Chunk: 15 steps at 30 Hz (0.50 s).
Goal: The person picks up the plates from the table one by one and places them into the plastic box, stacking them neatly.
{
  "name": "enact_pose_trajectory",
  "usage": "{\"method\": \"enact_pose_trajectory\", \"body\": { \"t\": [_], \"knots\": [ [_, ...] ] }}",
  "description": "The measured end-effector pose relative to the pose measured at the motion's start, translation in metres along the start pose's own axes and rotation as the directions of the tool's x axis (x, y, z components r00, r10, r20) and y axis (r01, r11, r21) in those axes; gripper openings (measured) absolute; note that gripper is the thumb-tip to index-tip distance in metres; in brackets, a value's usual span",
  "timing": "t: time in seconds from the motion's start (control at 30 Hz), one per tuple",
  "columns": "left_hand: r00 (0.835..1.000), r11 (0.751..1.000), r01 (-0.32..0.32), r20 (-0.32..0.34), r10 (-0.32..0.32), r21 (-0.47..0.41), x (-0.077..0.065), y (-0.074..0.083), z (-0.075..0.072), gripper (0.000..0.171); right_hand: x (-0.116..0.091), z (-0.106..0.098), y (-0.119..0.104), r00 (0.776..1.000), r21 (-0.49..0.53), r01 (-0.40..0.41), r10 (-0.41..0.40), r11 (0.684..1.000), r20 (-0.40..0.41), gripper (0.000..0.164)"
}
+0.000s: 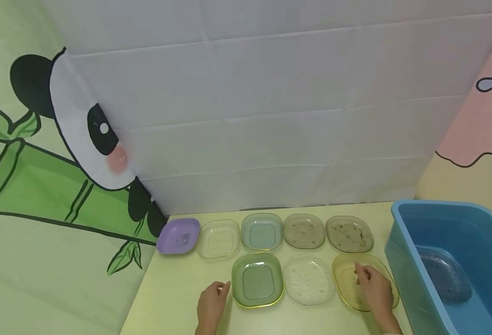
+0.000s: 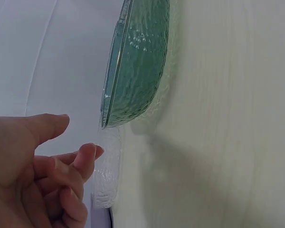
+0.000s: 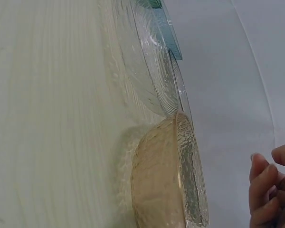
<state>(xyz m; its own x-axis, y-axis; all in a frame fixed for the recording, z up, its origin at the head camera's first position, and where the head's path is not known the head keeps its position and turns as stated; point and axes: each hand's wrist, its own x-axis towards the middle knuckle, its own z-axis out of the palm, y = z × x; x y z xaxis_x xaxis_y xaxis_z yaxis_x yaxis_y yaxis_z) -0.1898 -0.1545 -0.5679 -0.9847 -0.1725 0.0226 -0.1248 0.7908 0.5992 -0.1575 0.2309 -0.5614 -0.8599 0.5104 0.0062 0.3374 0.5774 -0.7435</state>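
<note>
No lettering, brand or number can be read in any view, and the dark print (image 1: 183, 239) on the purple dish (image 1: 178, 236) is too small to make out.

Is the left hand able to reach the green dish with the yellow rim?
Probably yes: the left hand is close beside the green dish, and nothing is seen standing between them.

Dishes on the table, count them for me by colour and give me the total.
Purple dish: 1
Clear dishes: 2
Pale blue dish: 1
Greyish dishes: 2
Green dish: 1
Yellow dish: 1
Total: 8
</note>
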Motion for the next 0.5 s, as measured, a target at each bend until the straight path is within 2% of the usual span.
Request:
{"method": "enact_pose_trajectory", "body": {
  "t": [0.2,0.5],
  "knots": [
    [0.997,0.997,0.000,0.082,-0.007,0.078,0.004,-0.004,0.009,0.027,0.000,-0.004,0.002,1.000,-0.010,0.000,0.000,1.000,-0.019,0.044],
    [0.995,0.996,-0.010,0.104,0.001,0.085,0.004,0.000,0.020,0.028,-0.001,-0.006,0.003,0.999,-0.009,-0.032,0.032,0.999,-0.012,0.046]
  ]
}}
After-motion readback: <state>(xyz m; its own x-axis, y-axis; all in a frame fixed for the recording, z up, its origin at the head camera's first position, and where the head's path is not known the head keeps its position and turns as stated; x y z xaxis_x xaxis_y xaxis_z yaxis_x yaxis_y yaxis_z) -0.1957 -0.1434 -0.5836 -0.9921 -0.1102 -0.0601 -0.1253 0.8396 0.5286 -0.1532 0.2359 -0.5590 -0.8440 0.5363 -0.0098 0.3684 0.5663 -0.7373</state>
